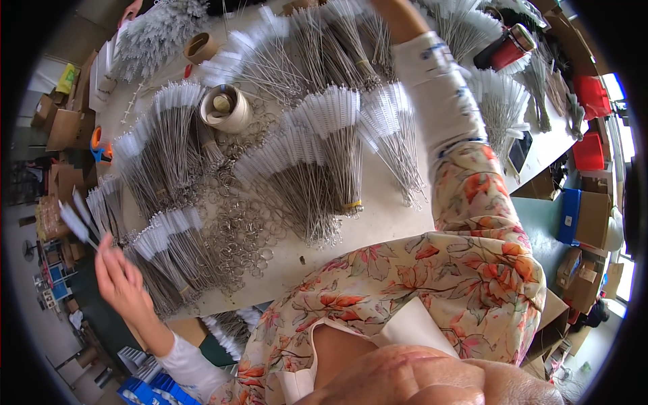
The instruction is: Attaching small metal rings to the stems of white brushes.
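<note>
My left hand (123, 277) is at the left table edge, its fingertips pinched on a couple of thin wire brushes (75, 221) with white bristle heads. They point up and away from the table. My right forearm (405, 20) stretches to the far edge of the view, where the hand is cut off. Bundled brushes (172, 246) lie just right of my left hand. More brush bundles (341, 148) spread over the middle, some banded in yellow. Beside them is a heap of small metal rings (236, 229).
Tape rolls (226, 111) stand among the bundles on the white table (378, 219). Orange-handled scissors (100, 145) sit at the left edge. A red and black flask (505, 48) and a phone (520, 150) are at the right. Another person's hand (131, 9) shows at the far left.
</note>
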Demonstrator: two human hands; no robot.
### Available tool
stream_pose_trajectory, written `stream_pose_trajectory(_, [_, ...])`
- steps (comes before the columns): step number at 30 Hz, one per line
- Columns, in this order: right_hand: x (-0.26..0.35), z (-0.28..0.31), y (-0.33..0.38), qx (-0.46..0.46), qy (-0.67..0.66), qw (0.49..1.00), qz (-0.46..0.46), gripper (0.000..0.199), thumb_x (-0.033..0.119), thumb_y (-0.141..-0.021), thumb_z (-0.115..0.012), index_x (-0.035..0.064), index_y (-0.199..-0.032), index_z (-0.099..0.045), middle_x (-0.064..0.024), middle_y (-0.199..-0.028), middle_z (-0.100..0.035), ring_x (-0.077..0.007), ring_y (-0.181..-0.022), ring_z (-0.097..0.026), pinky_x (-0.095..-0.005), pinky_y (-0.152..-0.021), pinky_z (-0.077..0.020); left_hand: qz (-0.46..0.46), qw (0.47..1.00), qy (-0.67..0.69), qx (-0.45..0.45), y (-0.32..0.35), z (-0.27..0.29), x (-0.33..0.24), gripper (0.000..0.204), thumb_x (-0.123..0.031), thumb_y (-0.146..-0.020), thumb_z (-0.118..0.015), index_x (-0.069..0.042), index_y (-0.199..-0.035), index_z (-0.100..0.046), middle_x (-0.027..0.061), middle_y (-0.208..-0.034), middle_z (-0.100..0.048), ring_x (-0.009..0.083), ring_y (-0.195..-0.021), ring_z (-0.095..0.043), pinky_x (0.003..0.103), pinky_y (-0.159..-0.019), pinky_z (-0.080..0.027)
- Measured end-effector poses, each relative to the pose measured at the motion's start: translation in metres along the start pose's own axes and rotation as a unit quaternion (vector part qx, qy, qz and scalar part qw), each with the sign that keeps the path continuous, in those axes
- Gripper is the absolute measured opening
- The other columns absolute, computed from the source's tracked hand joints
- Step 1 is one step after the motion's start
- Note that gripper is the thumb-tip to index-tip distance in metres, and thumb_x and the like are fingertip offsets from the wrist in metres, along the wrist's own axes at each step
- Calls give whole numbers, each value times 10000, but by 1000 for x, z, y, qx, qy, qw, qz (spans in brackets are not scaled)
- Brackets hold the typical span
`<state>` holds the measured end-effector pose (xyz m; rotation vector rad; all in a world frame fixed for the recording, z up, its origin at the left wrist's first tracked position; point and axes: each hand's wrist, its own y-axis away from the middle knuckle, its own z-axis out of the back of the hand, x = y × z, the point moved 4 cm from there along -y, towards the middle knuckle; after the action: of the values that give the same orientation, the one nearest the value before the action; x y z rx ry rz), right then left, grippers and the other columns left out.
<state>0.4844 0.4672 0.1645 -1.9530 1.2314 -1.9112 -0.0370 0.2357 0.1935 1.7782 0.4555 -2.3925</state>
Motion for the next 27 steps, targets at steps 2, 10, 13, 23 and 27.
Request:
stream_pose_trajectory(2, [-21, 71, -26, -57, 385, 909, 152, 179, 190, -832, -552, 21, -805, -603, -144, -674, -619, -209, -596, -591, -334, -522, -446, 25, 999, -12, -26, 27, 30, 5, 338, -237, -969, -421, 32, -1137, -540, -30, -727, -411, -1, -489, -277, 156, -384, -180])
stream_pose_trajectory(10, [-83, 159, 26, 160, 699, 671, -189, 461, 480, -634, -701, 112, -912, -702, -139, -888, -674, -252, -887, -639, -378, -777, -489, 94, 989, 91, -61, 85, 67, 59, 340, -254, -962, -438, 40, -1077, -564, -12, -736, -446, 8, -501, -292, 154, -397, -182])
stream_pose_trajectory(13, [-91, 168, 28, 144, 587, 756, -251, 432, 397, -666, -675, 47, -919, -683, -167, -989, -649, -319, -953, -612, -373, -809, -480, 97, 988, 103, -67, 96, 70, 66, 319, -239, -957, -451, 32, -1077, -567, -13, -734, -458, 9, -509, -293, 154, -400, -184])
stream_pose_trajectory(23, [-57, 18, 23, 272, 368, 888, 44, 148, 89, -808, -526, 57, -884, -648, -127, -816, -639, -266, -746, -622, -372, -648, -493, 112, 979, 153, -74, 117, 61, 85, 318, -255, -964, -432, 8, -1085, -565, -9, -699, -429, 6, -474, -284, 157, -375, -185])
stream_pose_trajectory(27, [-72, -40, 71, 295, 530, 791, -82, 361, 242, -744, -634, 92, -1066, -568, -135, -951, -627, -273, -845, -626, -409, -697, -494, 125, 979, 145, -73, 136, 60, 100, 307, -249, -965, -431, 13, -1043, -571, -9, -696, -422, 6, -478, -285, 155, -381, -182])
